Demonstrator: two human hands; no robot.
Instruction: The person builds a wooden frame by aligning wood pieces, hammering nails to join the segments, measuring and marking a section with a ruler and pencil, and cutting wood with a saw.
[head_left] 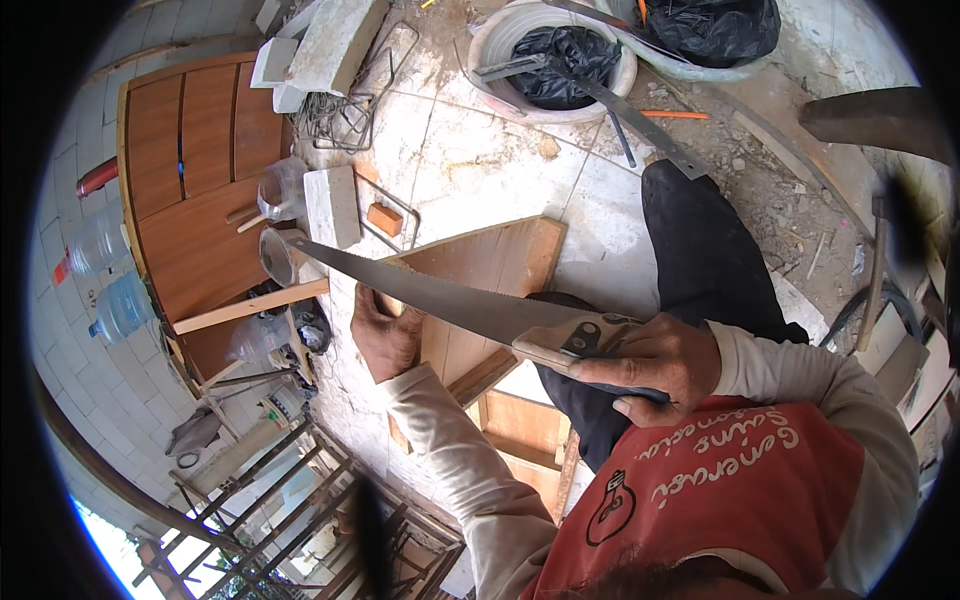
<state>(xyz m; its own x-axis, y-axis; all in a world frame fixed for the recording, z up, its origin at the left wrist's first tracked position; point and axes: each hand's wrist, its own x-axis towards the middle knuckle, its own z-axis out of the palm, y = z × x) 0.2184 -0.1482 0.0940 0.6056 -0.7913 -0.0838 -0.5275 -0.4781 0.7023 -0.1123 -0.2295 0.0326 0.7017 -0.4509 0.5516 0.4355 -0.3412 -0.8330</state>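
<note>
My right hand (pixel 665 370) is wrapped round the handle of a handsaw (pixel 440 300). Its long grey blade reaches leftward across a framed wooden panel (pixel 450 350), toothed edge facing away from me. Below the blade, near its far half, my left hand (pixel 385 335) grips the left edge of that panel, some fingers hidden under it. Whether the teeth touch the wood I cannot tell. My legs in dark trousers are bent at the panel's right side. Another framed wooden piece (pixel 525 415) lies nearer to me.
A slatted brown wooden panel (pixel 200 220) leans at the left among clear plastic bottles (pixel 120 305). Pale blocks (pixel 330 205) and an orange brick piece (pixel 384 219) lie beyond the panel. Buckets lined with black bags (pixel 490 55) stand at the back, a metal strip (pixel 640 125) across one.
</note>
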